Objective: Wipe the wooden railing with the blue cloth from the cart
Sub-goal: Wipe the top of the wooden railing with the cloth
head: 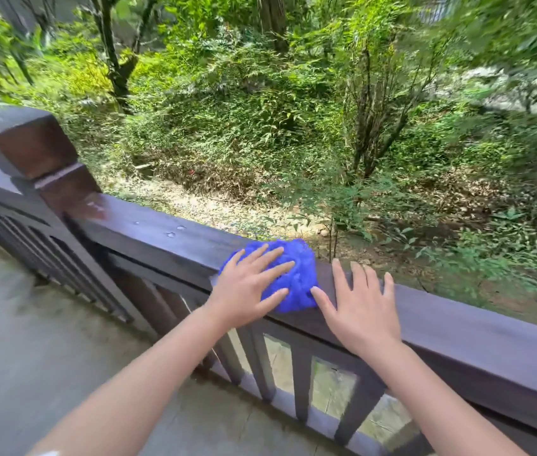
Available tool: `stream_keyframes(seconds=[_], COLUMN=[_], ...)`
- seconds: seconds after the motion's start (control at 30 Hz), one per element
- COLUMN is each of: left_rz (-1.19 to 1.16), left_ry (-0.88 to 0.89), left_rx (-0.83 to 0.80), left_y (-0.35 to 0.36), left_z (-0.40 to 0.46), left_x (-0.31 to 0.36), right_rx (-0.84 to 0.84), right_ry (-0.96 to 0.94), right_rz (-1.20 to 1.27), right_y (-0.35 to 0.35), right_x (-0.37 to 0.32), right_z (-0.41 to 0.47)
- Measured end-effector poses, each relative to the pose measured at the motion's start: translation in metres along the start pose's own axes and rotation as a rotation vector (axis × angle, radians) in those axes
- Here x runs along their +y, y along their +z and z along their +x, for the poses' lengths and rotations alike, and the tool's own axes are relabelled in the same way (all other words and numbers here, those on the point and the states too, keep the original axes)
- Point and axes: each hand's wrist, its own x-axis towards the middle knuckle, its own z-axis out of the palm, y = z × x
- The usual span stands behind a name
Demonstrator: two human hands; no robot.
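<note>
Blue cloth (296, 274) lies bunched on the top of the wooden railing (168, 235), pinned under the flat, spread fingers of the left hand (250, 287), which presses it and does not grip it. Right hand (359, 304) rests open and empty on the rail just beside it, thumb touching the cloth's edge. Since nothing clamps the cloth, a hard sweep could push it off the far edge into the undergrowth (260, 126) below, and the water drops (175, 231) near the post (26, 143) might get missed.

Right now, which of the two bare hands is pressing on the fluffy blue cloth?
The left hand, flat on the blue cloth. The right hand rests on bare dark wooden railing beside it.
</note>
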Motion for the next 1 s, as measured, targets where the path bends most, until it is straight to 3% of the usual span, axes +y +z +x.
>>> stream_keyframes(seconds=[0.1, 0.27, 0.47, 0.53, 0.6, 0.83, 0.9, 1.0], left_rz=[-0.017, -0.032, -0.046, -0.099, -0.051, -0.036, 0.043, 0.079], left_ry=[0.03, -0.186, -0.866, -0.959, -0.85, -0.125, -0.055, -0.17], left_rx=[0.007, 0.072, 0.101, 0.081, 0.059, 0.007, -0.011, -0.037], left_y=[-0.007, -0.017, -0.015, -0.015, -0.009, -0.023, -0.029, -0.033], left_z=[0.001, -0.002, 0.021, 0.03, 0.023, -0.014, -0.011, -0.004], left_x=[-0.046, -0.129, -0.176, -0.168, -0.16, -0.188, -0.218, -0.261], right_rx=[-0.024, -0.038, -0.08, -0.076, -0.057, -0.038, -0.052, -0.093], right_ry=[-0.038, -0.11, -0.128, -0.115, -0.107, -0.165, -0.192, -0.261], right_rz=[0.016, 0.034, 0.065, 0.056, 0.045, 0.087, 0.094, 0.104], right_y=[0.004, 0.014, 0.025, 0.029, 0.031, 0.036, 0.04, 0.047], right_x=[-0.026, -0.087, -0.145, -0.155, -0.161, -0.19, -0.208, -0.242], right_z=[0.01, 0.039, 0.075, 0.082, 0.087, 0.106, 0.114, 0.13])
